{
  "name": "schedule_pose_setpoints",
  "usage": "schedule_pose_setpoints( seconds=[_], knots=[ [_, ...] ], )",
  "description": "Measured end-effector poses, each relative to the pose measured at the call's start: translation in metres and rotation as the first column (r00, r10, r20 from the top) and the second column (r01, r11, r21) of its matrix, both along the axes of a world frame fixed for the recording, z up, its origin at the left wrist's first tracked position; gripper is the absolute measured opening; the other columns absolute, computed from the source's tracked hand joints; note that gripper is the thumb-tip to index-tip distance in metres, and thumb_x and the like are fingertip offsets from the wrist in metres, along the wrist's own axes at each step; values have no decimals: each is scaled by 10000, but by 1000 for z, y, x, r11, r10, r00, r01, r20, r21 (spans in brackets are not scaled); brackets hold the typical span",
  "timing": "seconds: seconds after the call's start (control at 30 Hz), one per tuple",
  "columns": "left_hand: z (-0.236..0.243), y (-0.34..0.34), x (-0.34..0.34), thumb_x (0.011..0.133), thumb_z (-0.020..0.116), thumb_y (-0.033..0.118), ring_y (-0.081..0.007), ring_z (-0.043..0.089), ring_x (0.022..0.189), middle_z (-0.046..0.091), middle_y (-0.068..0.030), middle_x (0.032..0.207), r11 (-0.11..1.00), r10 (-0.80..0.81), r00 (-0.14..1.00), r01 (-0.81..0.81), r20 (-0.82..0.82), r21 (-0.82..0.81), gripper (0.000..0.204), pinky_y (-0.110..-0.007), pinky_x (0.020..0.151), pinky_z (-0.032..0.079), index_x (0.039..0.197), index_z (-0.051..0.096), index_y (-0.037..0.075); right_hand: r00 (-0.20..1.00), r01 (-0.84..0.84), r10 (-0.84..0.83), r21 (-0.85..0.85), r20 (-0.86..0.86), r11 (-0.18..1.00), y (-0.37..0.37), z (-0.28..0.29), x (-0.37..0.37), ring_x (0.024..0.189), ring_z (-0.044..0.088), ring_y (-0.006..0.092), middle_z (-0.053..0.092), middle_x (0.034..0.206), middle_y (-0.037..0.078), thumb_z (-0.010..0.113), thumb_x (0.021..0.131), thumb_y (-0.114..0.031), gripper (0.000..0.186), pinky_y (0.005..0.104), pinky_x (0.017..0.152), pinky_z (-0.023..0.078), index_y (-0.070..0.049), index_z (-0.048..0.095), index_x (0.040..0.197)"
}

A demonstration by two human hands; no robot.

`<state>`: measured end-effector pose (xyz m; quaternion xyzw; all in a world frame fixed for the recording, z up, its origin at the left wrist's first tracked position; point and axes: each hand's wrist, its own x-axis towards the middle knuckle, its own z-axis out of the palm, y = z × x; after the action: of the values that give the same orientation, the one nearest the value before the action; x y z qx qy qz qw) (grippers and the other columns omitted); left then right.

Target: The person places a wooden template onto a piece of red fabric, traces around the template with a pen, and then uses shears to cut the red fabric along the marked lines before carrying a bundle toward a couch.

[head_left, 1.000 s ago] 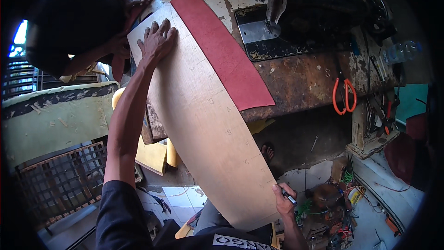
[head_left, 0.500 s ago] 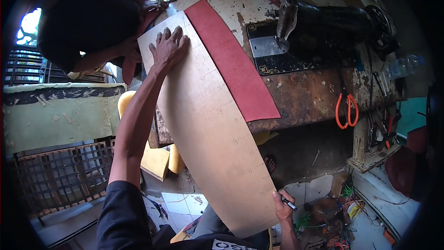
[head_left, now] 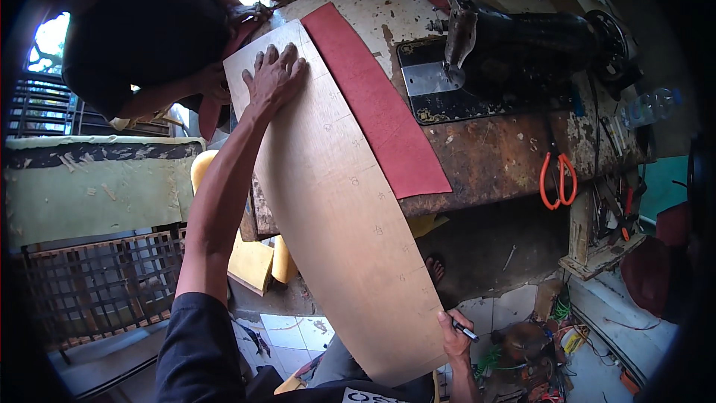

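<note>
A long pale wooden board (head_left: 335, 231), with curved sides and pencil markings along its right half, lies across the worktable edge and reaches down toward my body. My left hand (head_left: 274, 78) presses on its upper end, fingers spread. My right hand (head_left: 455, 336) grips a dark marker (head_left: 467, 332) at the board’s lower right edge, thumb against the board. A red leather-like piece (head_left: 380, 108) lies along the board’s right side on the table.
A black sewing machine (head_left: 529, 45), orange-handled scissors (head_left: 567, 179) and a plastic bottle (head_left: 649, 104) are on the worktable (head_left: 492, 149). A co-worker (head_left: 142, 45) bends at upper left. A green padded panel (head_left: 97, 186) is left, yellow foam (head_left: 250, 261) below, cluttered tools (head_left: 544, 351) lower right.
The whole view has shifted, with the scene now lower in the frame. Both my hands stay on the board, the right still holding the marker.
</note>
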<state>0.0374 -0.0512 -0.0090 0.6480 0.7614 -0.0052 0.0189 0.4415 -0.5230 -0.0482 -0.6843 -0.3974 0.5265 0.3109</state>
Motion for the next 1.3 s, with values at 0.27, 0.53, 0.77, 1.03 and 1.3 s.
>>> schedule_pose_setpoints(
  seconds=[0.27, 0.53, 0.77, 1.03, 1.3],
  knots=[
    [-14, -6, -5, 970, 396, 615, -360, 189, 1519, 241, -138, 1641, 999, 32, 999, -32, 30, -7, 646, -674, 1153, 128, 1540, 379, 311, 999, -28, 29, -34, 34, 999, 5, 14, 4, 554, 420, 99, 486, 575, 14, 671, 950, -259, 318, 300, 512, 345, -7, 611, 768],
    [-14, -4, -4, 967, 400, 618, -356, 191, 1519, 243, -127, 1642, 1000, 24, 999, -23, 24, -15, 646, -678, 1153, 131, 1536, 382, 313, 999, 5, -2, -56, 50, 998, 7, 30, -2, 579, 368, 107, 421, 591, 26, 657, 949, -259, 331, 321, 529, 317, -6, 572, 752],
    [-2, -3, 4, 965, 420, 605, -338, 227, 1507, 283, -123, 1626, 997, 18, 999, -15, 43, -70, 631, -671, 1138, 188, 1518, 410, 301, 990, -8, 30, -151, 141, 989, 16, 80, 4, 550, 413, 101, 477, 575, 17, 698, 937, -247, 302, 301, 515, 345, 5, 629, 785],
    [-3, -2, 2, 959, 460, 550, -371, 298, 1462, 386, -142, 1543, 1000, -12, 998, 13, 55, -5, 493, -693, 1077, 259, 1352, 533, 263, 983, -50, 72, -130, 169, 990, 21, 78, 5, 538, 431, 116, 492, 571, 46, 687, 951, -279, 312, 313, 515, 366, -7, 636, 805],
    [-11, 0, -9, 955, 458, 558, -377, 334, 1436, 403, -147, 1530, 998, -54, 997, 52, 62, 45, 549, -683, 1061, 282, 1418, 508, 266, 986, -55, 72, -115, 149, 992, 12, 55, 2, 541, 462, 142, 507, 586, 77, 675, 952, -288, 315, 324, 530, 396, -12, 617, 812]
  ],
)
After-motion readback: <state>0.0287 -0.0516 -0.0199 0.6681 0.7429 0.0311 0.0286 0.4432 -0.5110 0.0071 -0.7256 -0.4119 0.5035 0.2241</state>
